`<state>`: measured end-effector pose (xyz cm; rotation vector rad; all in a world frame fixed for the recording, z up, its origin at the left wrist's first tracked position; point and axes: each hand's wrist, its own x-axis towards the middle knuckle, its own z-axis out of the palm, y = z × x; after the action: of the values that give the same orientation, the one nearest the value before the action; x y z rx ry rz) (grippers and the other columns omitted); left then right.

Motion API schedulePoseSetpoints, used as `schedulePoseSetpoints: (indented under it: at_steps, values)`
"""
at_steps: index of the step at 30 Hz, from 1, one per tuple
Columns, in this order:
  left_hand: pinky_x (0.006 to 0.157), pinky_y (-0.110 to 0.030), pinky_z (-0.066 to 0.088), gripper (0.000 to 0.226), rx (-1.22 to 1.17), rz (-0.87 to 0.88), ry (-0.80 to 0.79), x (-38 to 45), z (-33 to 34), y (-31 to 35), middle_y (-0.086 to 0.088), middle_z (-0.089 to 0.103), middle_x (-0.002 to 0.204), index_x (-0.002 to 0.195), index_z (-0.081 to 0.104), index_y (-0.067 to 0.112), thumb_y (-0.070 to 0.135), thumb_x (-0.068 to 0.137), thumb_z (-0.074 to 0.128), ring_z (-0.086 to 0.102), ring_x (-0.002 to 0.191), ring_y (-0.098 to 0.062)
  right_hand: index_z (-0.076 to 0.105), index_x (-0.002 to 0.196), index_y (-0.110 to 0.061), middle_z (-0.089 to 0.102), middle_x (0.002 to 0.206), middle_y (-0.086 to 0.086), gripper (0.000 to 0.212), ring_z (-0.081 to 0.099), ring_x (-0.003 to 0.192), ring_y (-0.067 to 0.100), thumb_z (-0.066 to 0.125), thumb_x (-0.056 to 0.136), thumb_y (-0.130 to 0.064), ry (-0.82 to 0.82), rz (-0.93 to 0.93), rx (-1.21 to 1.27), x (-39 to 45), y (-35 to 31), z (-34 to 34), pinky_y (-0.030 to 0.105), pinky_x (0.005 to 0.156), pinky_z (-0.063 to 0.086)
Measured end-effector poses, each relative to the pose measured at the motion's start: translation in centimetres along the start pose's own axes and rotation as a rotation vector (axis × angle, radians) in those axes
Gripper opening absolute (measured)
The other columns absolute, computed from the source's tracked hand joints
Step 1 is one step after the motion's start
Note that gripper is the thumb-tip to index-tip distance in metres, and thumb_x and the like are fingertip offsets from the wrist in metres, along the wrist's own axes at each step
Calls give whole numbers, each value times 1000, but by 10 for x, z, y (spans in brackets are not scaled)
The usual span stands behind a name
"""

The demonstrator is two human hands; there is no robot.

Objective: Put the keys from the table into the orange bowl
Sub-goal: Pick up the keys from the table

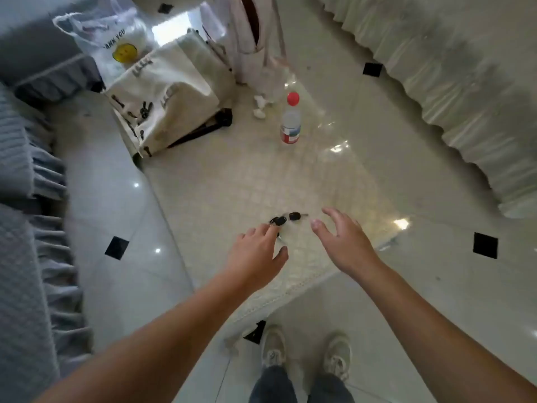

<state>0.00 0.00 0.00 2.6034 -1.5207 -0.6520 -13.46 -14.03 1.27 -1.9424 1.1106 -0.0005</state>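
Head view: I look down at a low table (247,184) with a shiny clear cover over a pale cloth that has small squares on it. The keys (286,220) lie on it near the front edge. I count two black heads, maybe three; they are small and blurry, so I cannot be sure. One thin metal bit pokes out to the right.

My left hand (255,254) is spread wide with nothing in it. Its fingertips are at the keys, and they hide part of the bunch, so I cannot tell if they touch. My right hand (343,242) is spread wide too, with nothing in it, just to the right of the keys.

One plastic bottle (291,120) with a round red cap stands up at the far part of the table. Beside it lie two little white crumpled bits (259,107). One cream cloth bag (171,103) with dark marks sits at the far left corner. One thin see-through bag (116,33) with a yellow round face is behind it.

The floor (116,205) is glossy white tile with small black diamonds. Soft ruffled covers hang at both sides, cut off by the edges. My two pale shoes (305,353) stand at the bottom.
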Motion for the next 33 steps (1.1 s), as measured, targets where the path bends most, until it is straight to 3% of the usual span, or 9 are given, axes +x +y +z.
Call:
schedulePoseSetpoints:
  at_steps: [5, 8, 14, 17, 22, 28, 33]
  values:
    - [92, -38, 45, 51, 41, 4, -47, 46, 74, -16, -2, 51, 135, 131, 45, 20, 49, 90, 43, 51, 113, -23, 42, 140, -22, 47, 141, 1, 59, 32, 132, 20, 41, 92, -55, -8, 17, -52, 43, 53, 38, 37, 100, 30]
    - [92, -39, 46, 55, 47, -16, 8, 68, 108, -28, -4, 48, 137, 134, 42, 18, 48, 88, 49, 50, 116, -24, 42, 141, -22, 46, 142, 1, 59, 32, 132, 19, 42, 92, -54, 15, 23, -46, 61, 80, 56, 36, 100, 29]
    - [105, -45, 36, 72, 7, -138, 44, 108, 140, -41, -13, 30, 153, 144, 28, 17, 50, 85, 53, 32, 135, -31, 43, 140, -24, 46, 142, -1, 58, 32, 133, 17, 43, 92, -55, 53, 54, 8, 82, 108, 79, 30, 94, 26]
    - [105, -45, 36, 72, -15, -147, 50, 120, 148, -42, -11, 30, 153, 145, 25, 17, 49, 86, 53, 31, 136, -29, 42, 141, -23, 45, 143, -1, 58, 32, 133, 16, 43, 92, -54, 56, 56, 22, 86, 111, 87, 29, 94, 27]
    - [90, -38, 44, 62, -68, -130, 30, 127, 155, -37, -3, 51, 134, 141, 31, 18, 34, 86, 57, 46, 117, -25, 42, 141, -23, 45, 143, -3, 59, 31, 133, 14, 43, 91, -55, 61, 43, 20, 89, 110, 92, 31, 98, 26]
    - [79, -37, 47, 61, -22, -112, 2, 120, 160, -34, -5, 52, 123, 138, 34, 18, 18, 82, 59, 46, 110, -25, 42, 141, -22, 45, 143, -3, 59, 30, 134, 15, 43, 92, -55, 73, 15, 3, 93, 109, 89, 30, 98, 26]
    - [69, -32, 40, 35, -21, -147, -7, 116, 167, -32, -4, 55, 113, 119, 48, 15, 21, 86, 57, 51, 103, -23, 41, 142, -21, 44, 144, -3, 61, 30, 134, 15, 42, 92, -56, 73, 5, -6, 92, 113, 88, 30, 99, 25]
